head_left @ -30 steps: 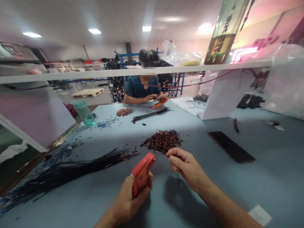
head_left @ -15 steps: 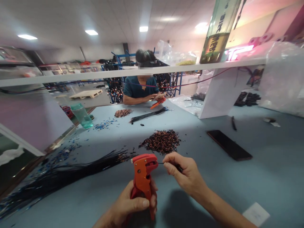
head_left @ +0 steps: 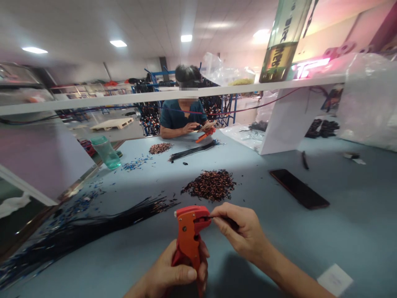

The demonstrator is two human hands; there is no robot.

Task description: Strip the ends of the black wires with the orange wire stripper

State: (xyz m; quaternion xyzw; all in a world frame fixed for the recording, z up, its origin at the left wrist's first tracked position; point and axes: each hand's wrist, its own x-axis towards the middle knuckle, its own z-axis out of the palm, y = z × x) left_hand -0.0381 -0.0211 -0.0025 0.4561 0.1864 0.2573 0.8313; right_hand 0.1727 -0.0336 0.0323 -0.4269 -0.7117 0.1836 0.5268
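Note:
My left hand (head_left: 181, 269) is wrapped round the handle of a red and orange wire stripper (head_left: 187, 231), held upright. At the right side of its jaws, my right hand (head_left: 242, 229) pinches a thin black wire (head_left: 231, 222), with its end at the tool's mouth. The fingertips are very close to the jaws. Behind the tool lies a pile of black and copper-coloured scraps (head_left: 211, 185). A long bundle of black wires (head_left: 102, 227) stretches over the table to the left.
A dark phone (head_left: 299, 188) and a white paper square (head_left: 335, 280) lie at the right. A green cup (head_left: 106, 152) stands at the left. Across the table (head_left: 149, 256), a person (head_left: 182, 118) holds an orange-red tool. A white shelf (head_left: 155, 97) spans the view, with a bottle (head_left: 283, 45) on it.
The wire stripper in my left hand has moved slightly right and down. My right fingertips are now closer to its jaws, and less wire shows between. The person's hand opposite has shifted.

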